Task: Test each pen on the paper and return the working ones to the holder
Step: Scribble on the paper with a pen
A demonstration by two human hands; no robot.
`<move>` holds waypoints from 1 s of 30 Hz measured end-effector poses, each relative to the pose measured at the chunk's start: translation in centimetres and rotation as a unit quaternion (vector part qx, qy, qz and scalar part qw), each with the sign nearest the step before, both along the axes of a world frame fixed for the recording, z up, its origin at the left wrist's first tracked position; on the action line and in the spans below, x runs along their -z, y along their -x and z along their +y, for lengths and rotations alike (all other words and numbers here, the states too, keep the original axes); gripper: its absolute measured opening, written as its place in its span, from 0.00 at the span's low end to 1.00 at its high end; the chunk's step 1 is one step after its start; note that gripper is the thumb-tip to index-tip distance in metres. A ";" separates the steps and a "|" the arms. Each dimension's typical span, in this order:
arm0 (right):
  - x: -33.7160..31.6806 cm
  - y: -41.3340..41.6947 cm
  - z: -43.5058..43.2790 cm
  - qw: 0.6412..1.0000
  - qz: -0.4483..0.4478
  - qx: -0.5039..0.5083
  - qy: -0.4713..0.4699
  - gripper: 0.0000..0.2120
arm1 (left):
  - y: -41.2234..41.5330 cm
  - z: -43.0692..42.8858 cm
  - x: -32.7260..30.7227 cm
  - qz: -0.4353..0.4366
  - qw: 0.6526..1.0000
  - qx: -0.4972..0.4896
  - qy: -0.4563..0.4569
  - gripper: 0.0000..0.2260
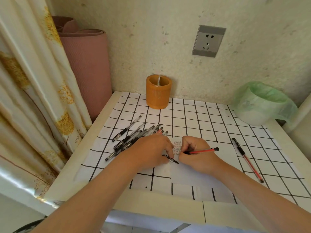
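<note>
On the left of the table, a heap of pens lies with long axes running from near-left to far-right. Behind it the holder stands upright by the wall, a thin divider showing inside. The left hand arches down, fingertips pinching a black cap at the paper. The right hand grips a red pen, fingers curled, lying nearly level, tip left on the paper. A second red pen lies farther right, near a bag-lined bin.
</note>
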State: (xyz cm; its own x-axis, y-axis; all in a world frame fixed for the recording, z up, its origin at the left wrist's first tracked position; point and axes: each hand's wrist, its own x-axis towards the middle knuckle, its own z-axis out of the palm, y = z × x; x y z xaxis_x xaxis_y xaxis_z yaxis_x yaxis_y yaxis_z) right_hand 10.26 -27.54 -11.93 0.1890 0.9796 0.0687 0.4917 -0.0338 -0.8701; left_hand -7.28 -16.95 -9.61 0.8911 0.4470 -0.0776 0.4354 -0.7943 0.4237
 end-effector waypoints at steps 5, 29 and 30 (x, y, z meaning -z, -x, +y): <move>0.2 -0.2 0.1 0.999 0.036 0.027 -0.005 0.08 | 0.0 0.1 0.2 -0.005 1.000 0.003 -0.002 0.07; -3.1 -1.3 0.9 0.986 -0.053 0.113 -0.110 0.19 | 0.5 1.7 -1.5 -0.119 0.984 -0.134 0.005 0.09; -3.1 -1.4 0.9 0.983 -0.106 0.114 -0.093 0.17 | 0.4 1.8 -1.5 -0.120 0.983 -0.136 0.000 0.08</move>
